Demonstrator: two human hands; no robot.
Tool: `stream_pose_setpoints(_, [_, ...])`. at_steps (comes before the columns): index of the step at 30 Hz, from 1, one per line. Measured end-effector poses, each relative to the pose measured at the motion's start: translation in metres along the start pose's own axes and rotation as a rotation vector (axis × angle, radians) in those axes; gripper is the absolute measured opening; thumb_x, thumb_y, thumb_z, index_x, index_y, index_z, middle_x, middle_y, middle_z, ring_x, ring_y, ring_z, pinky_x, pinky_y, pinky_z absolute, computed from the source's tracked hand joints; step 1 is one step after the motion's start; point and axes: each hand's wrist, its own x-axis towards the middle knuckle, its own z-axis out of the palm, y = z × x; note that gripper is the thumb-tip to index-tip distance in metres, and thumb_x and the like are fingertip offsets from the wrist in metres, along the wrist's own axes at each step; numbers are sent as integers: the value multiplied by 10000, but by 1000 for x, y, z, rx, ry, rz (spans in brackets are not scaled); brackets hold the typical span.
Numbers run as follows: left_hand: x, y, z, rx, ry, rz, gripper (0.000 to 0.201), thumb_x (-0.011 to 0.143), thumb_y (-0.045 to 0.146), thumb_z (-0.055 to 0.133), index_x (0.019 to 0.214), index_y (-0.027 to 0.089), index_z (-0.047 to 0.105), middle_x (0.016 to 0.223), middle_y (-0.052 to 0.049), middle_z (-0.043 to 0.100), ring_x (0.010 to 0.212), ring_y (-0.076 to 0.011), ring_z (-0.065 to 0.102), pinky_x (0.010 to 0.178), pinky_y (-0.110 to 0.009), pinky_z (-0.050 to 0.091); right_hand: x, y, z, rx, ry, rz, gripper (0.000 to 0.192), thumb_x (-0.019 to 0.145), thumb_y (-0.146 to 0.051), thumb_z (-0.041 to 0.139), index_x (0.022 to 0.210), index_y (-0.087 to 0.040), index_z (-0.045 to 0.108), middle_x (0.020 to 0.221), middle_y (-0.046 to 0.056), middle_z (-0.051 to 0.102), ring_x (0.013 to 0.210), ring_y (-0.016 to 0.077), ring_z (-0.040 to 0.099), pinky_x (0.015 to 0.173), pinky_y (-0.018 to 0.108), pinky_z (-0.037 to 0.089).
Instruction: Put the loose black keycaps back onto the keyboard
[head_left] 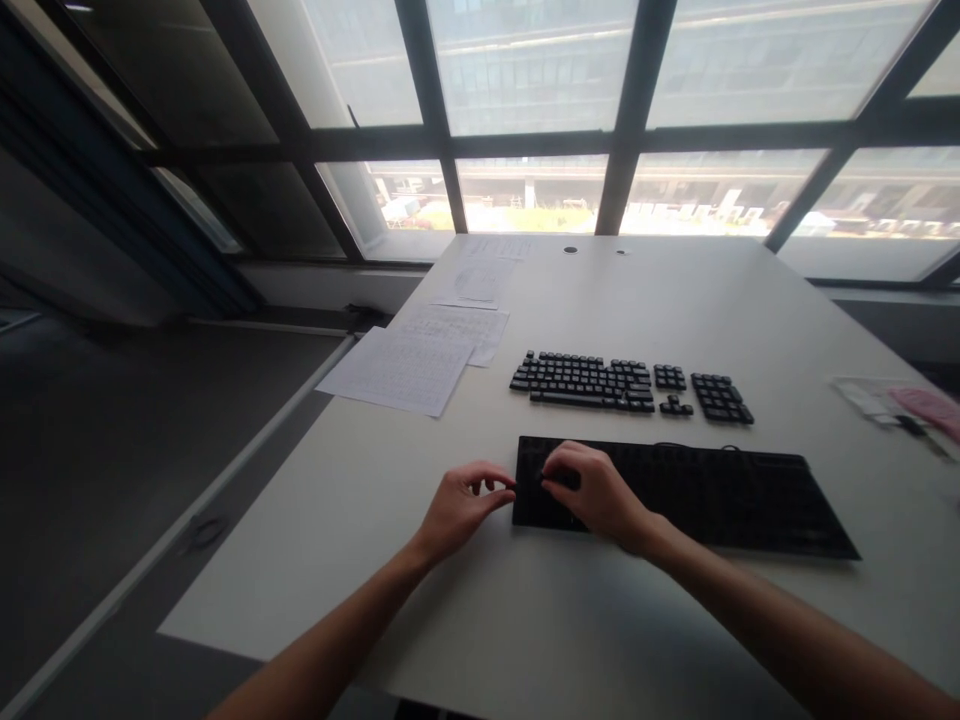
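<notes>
A black keyboard base point(720, 500) lies flat on the white table, its surface dark and its key sockets too dim to make out. My right hand point(592, 490) is over its left part, thumb and forefinger pinched on a small black keycap point(541, 478). At the base's left edge, my left hand point(469, 500) has thumb and forefinger closed together; what lies between those fingertips is too dark and small to name. Behind the base, loose black keycaps point(577, 380) are laid out in keyboard order, with a number-pad block point(720, 398) at the right.
Printed papers point(401, 370) lie along the table's left side. On the right are a clear bag point(862, 400) and a pink item point(926, 410). The white table point(675, 640) reaches back to large windows. A dark curtain point(112, 180) hangs at the left.
</notes>
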Motion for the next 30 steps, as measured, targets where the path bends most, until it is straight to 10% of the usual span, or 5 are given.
stream_pose_setpoints(5, [-15, -5, 11, -3, -41, 56, 94, 817, 350, 799, 874, 276, 807, 927, -66, 779, 896, -241, 707, 841, -403, 572, -38, -3, 13, 88, -24, -19, 124, 859, -93, 699, 893, -211, 684, 926, 34, 670, 859, 183, 662, 785, 309, 536])
stream_pose_setpoints(30, [-14, -6, 13, 192, -35, 245, 72, 864, 290, 775, 930, 283, 804, 930, -29, 784, 872, -215, 668, 804, -373, 554, -42, -2, 27, -133, -28, -100, 143, 914, -89, 644, 991, -207, 673, 971, 72, 670, 895, 232, 629, 804, 379, 544])
